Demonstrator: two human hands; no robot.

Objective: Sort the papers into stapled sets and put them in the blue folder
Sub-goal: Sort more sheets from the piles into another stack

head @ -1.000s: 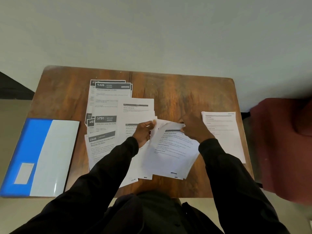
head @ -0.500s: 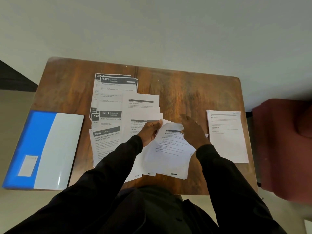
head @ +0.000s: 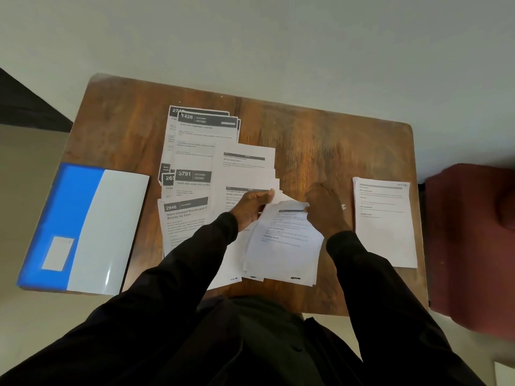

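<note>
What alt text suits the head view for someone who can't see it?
The left hand and right hand pinch the top of a paper pile on a wooden table. Numbered kitchen sheets and a blue folder lie left, another stack right.

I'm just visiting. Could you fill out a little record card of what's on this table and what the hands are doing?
Table: wooden, with papers spread over it
Blue folder: closed, at the left edge
Kitchen sheets: overlapping, dark numbered headers, left of middle
Middle pile: loose sheets in front of the person
Left hand: pinches the middle pile's top edge
Right hand: holds the top sheet's upper corner
Right pile: neat, apart from the rest, untouched
</note>
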